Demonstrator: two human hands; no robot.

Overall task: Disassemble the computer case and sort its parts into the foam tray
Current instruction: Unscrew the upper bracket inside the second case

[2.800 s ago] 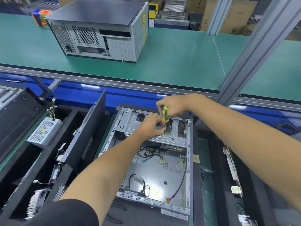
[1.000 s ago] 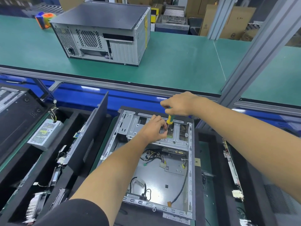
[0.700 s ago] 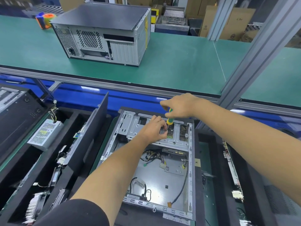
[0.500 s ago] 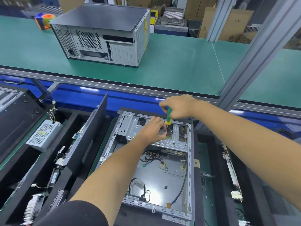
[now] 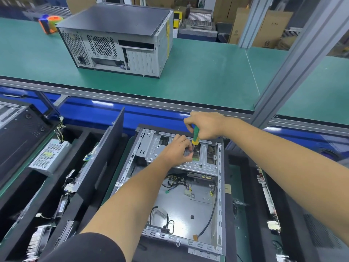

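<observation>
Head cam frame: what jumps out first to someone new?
The opened grey metal computer case lying in the near centre, with both hands at its far drive bracket: the right hand grips a green-and-yellow screwdriver, and the left hand has its fingers at the tip. Behind, a closed grey computer case with a black top sits on the green bench mat.

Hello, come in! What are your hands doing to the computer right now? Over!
Right hand grips screwdriver, tip down at drive cage. Left hand pinches at the tip, steadying. Open case in foam tray; loose cables below, clear of work.
</observation>
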